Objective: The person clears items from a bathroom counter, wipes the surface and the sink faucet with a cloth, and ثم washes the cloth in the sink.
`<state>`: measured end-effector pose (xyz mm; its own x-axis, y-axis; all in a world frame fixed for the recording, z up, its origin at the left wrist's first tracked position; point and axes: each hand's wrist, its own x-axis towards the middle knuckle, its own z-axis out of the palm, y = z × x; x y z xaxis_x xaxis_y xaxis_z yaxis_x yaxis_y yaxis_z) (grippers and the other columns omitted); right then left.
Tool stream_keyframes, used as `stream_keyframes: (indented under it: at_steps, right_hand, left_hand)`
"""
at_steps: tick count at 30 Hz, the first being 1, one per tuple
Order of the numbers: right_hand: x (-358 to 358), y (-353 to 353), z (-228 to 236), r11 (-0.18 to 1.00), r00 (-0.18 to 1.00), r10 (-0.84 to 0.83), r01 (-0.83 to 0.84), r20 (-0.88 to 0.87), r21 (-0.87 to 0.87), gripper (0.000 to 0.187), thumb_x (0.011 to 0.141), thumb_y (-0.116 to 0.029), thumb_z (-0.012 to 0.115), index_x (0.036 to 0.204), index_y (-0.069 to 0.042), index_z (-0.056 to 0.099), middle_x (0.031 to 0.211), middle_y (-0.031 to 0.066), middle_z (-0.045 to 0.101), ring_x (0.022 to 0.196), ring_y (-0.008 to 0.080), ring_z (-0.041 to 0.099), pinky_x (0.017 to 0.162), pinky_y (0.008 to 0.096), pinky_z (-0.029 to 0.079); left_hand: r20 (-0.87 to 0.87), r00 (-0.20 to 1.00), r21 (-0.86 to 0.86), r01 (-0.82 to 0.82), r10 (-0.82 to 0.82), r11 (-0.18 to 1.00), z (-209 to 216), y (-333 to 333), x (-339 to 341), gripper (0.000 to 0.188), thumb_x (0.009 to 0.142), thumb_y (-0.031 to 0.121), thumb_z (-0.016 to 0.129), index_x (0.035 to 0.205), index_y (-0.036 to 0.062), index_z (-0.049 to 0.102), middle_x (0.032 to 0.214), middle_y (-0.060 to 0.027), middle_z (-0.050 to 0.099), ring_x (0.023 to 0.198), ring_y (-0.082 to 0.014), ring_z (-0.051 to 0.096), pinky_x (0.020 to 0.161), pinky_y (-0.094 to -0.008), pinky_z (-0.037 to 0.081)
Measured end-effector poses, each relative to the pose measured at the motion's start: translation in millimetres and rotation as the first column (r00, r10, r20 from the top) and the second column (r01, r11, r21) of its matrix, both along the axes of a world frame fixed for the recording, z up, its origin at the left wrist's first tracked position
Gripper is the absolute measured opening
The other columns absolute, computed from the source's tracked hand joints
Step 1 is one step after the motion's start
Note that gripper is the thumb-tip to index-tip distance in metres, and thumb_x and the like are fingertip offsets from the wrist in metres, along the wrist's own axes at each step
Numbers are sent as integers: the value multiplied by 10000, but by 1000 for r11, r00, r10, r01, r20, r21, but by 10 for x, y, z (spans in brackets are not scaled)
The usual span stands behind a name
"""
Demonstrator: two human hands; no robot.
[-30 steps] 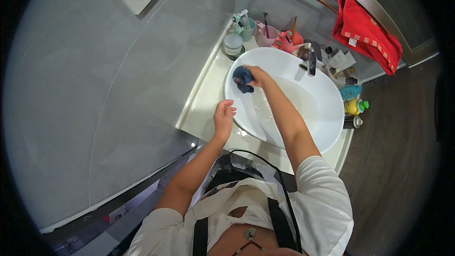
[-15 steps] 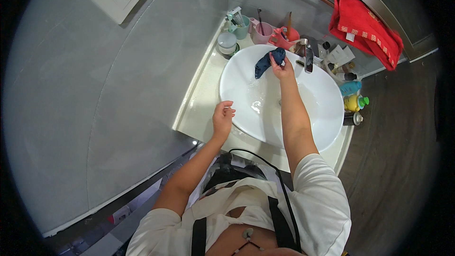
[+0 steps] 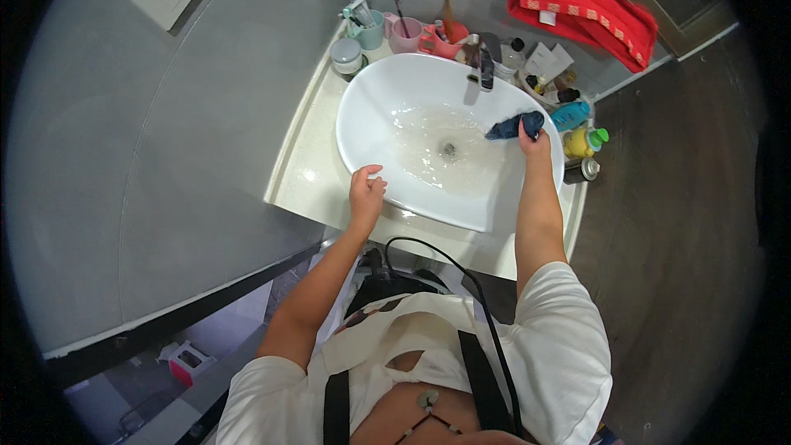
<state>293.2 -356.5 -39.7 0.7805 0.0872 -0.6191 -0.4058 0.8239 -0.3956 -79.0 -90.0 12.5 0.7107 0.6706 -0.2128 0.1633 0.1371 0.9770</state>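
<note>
A bunched, wet-looking dark blue cloth (image 3: 505,128) is gripped in my right hand (image 3: 535,143) against the right inner wall of the white washbasin (image 3: 371,99). One end of the cloth trails toward the middle of the bowl. Shallow water lies around the drain (image 3: 448,149). My left hand (image 3: 367,191) hovers by the basin's near-left rim, fingers loosely bent and apart, with nothing in it. A metal faucet (image 3: 486,70) rises at the back of the basin.
Behind the basin stand a green cup (image 3: 371,31), a pink cup (image 3: 404,39), a red cup (image 3: 445,41) and a lidded jar (image 3: 347,58). Along the right edge are a blue bottle (image 3: 570,116), a yellow bottle (image 3: 581,143) and a black can (image 3: 582,170). A red towel (image 3: 577,8) hangs above.
My right hand has carried the cloth from the back left of the basin to its right side. My left hand stays by the near-left rim. The view has shifted a little.
</note>
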Motion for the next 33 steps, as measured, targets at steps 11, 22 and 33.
stream_keyframes:
  at_steps: [11, 22, 33]
  right_hand:
    - [-1497, -588, 884, -694, 341, 699, 109, -629, -712, 365, 738, -210, 449, 1044, -93, 611, 921, 193, 611, 873, 341, 584, 802, 381, 456]
    - [-2077, 263, 1051, -494, -282, 830, 31, -482, -869, 466, 757, -432, 548, 1030, -58, 606, 955, 186, 613, 878, 321, 581, 785, 342, 447]
    - [-1805, 598, 1786, -131, -285, 944, 137, -166, -982, 312, 688, -126, 520, 981, -90, 621, 839, 111, 628, 737, 203, 589, 695, 288, 462]
  left_hand:
    - [46, 999, 2, -28, 28, 1000, -106, -436, -196, 236, 825, 11, 433, 1052, -13, 491, 987, -95, 496, 768, -147, 558, 641, -238, 458]
    - [32, 985, -118, -165, 170, 979, -31, -730, -472, 207, 834, 44, 470, 1035, 10, 507, 942, -61, 501, 759, -138, 547, 651, -244, 473]
    - [109, 988, -29, -103, 106, 994, 221, -747, -59, 209, 845, 107, 491, 1027, 13, 538, 881, -41, 554, 806, -112, 521, 704, -228, 427]
